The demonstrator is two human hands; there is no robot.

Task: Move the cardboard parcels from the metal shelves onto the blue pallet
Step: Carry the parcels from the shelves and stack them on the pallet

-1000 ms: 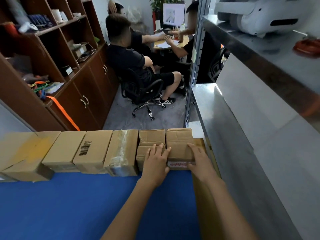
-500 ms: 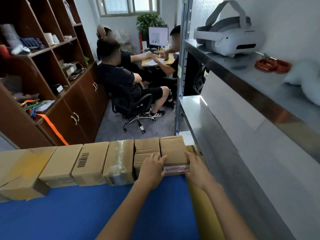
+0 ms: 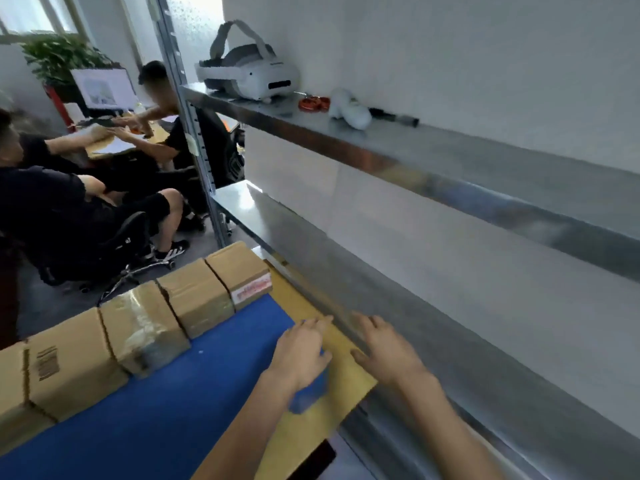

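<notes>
Brown cardboard parcels (image 3: 194,292) stand in a row along the far edge of the blue pallet (image 3: 156,410), side by side and touching. The end parcel (image 3: 239,268) nearest the grey metal shelves (image 3: 450,188) bears a red-and-white label. Another is wrapped in clear tape.

The metal shelves (image 3: 381,306) beside me are bare steel, smooth and half-glossy, and their front lips are polished enough to mirror brown and blue. The cardboard parcels (image 3: 194,292) in front of me are matt brown board. The taped parcel (image 3: 142,327) is wrapped in shiny, wrinkled clear tape, and the end parcel (image 3: 235,265) carries a white paper label (image 3: 251,289). The blue pallet (image 3: 156,403) looks smooth and matt, edged by a dull yellow-brown cardboard sheet (image 3: 343,393). The headset (image 3: 256,77) is glossy white plastic.
</notes>
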